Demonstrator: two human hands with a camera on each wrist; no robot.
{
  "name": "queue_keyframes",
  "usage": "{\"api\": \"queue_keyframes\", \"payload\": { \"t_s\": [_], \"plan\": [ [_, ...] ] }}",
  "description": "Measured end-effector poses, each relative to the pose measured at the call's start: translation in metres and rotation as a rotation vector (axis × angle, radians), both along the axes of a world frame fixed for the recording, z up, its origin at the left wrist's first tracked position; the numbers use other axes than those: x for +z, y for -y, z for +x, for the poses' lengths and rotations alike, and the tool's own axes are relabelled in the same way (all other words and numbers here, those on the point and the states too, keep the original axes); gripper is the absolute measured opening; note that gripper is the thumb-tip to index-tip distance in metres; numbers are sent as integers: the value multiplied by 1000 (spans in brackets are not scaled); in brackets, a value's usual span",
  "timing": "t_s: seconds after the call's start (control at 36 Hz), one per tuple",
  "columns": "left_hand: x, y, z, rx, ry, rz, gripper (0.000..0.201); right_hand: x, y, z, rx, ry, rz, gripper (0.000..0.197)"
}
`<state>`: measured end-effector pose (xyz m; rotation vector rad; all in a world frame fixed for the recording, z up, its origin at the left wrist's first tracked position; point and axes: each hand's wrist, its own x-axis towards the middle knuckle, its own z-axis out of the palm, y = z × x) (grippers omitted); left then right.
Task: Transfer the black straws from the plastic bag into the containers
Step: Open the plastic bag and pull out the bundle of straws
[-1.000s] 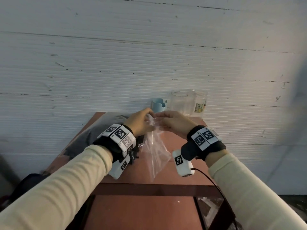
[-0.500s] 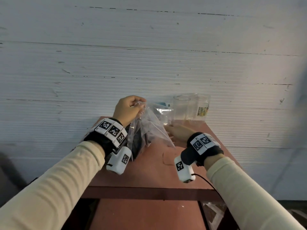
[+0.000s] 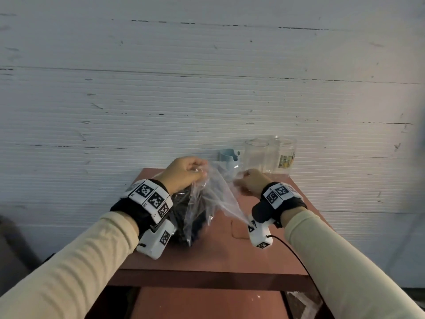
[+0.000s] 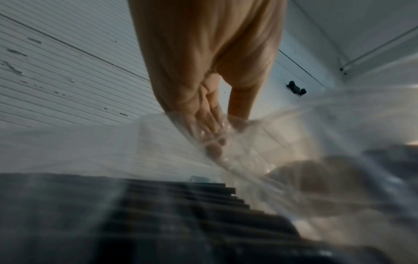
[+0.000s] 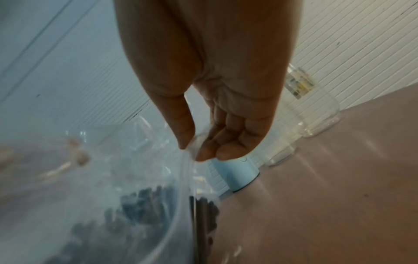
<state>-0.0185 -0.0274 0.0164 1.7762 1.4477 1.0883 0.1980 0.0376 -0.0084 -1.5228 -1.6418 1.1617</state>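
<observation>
Clear plastic bag of black straws, mid-desk toward the left edge. Left hand and right hand: fingers pinching opposite mouth edges. Containers at far right corner. Risk: thin film slipping or tearing, straws spilling onto desk.

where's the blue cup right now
In the head view the blue cup stands at the table's far edge against the wall, just left of the two clear jars and behind the plastic bag.

table: bag centre (straws inside) | cup, jars behind, right
</observation>
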Motion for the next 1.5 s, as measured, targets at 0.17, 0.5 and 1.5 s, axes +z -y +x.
{"api": "queue_keyframes", "payload": {
  "t_s": [0.17, 0.5, 1.5],
  "plan": [
    [-22, 1, 6, -180, -262, -233, 59, 2, 2, 23, -81, 90, 81, 24],
    [-27, -16, 0, -91, -519, -153, 56, 5, 24, 65, -10, -146, 73, 28],
    [2, 17, 97, -108, 151, -101, 15, 8, 81, 43, 139, -268, 516, 28]
  ]
}}
